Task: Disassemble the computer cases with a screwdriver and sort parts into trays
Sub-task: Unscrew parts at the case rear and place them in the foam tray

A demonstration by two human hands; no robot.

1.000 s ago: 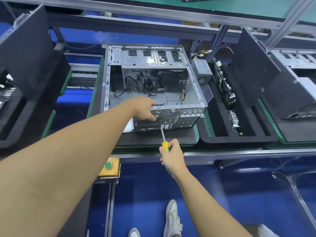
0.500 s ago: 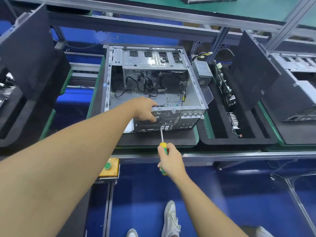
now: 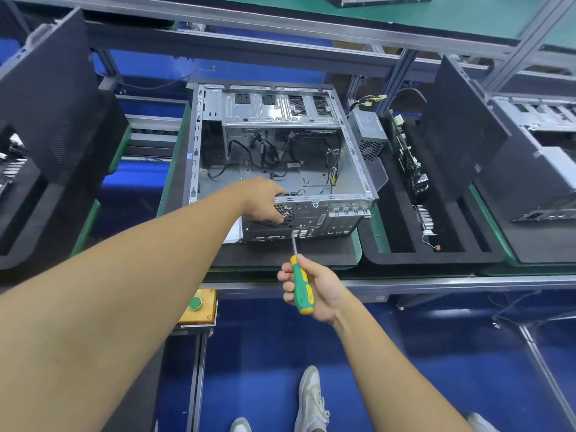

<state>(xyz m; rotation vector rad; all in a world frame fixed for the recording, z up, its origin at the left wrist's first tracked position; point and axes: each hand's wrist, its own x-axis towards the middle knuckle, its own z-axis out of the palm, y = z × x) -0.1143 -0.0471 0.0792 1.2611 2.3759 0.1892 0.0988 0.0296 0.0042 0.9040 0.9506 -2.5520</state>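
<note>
Blue floor lay beneath an aluminium rail; a green shelf ran far; a yellow button box hung near.

Open metal computer case on its side, green-yellow screwdriver tip at its back

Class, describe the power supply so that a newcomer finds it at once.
Start at the open computer case mid-bench. In the black foam tray to its right, at the far end, stands the power supply: a grey metal box with a honeycomb vent, unlike the circuit board beside it.
</note>
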